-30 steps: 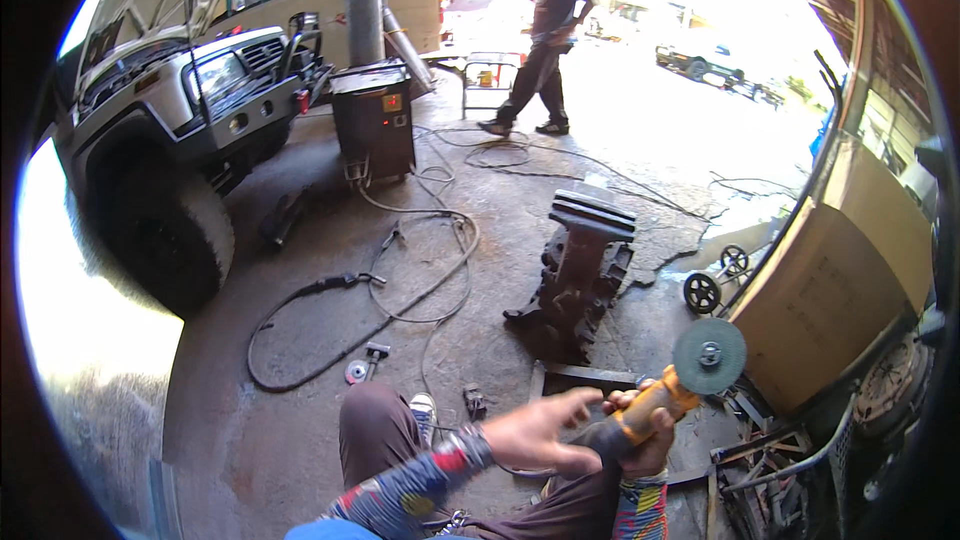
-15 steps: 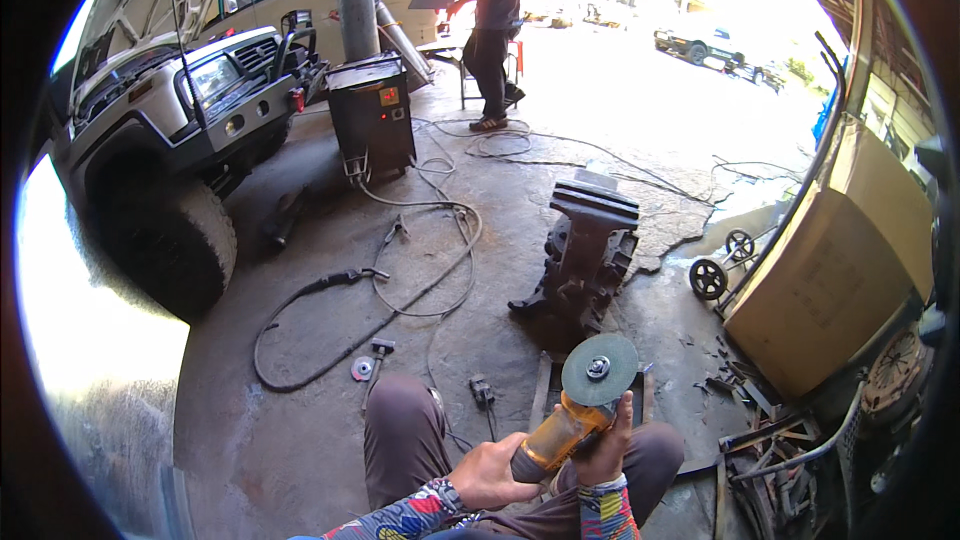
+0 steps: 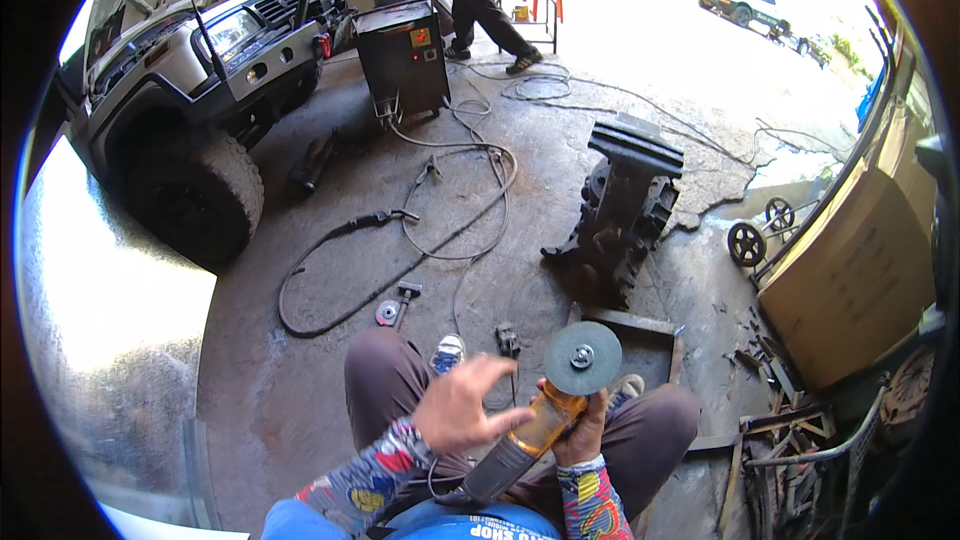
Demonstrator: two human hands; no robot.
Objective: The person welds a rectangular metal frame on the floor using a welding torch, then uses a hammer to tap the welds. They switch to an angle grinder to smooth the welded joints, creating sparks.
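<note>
Right hand (image 3: 582, 438) grips grinder (image 3: 527, 442), disc (image 3: 583, 358) face up. Left hand (image 3: 458, 410) spread wide at grinder's left, contact unclear. Frame (image 3: 632, 321) beyond grinder. Judgement: keep right grip firm, left fingers clear of disc.

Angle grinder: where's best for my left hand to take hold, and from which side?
Probably the grey rear body of the angle grinder, from the left, where the open left hand is: this long section lies well clear of the abrasive disc, while the right hand supports the yellow front.

The left grip (image 3: 458, 410) has uncurled from the grinder (image 3: 545, 422).
</note>
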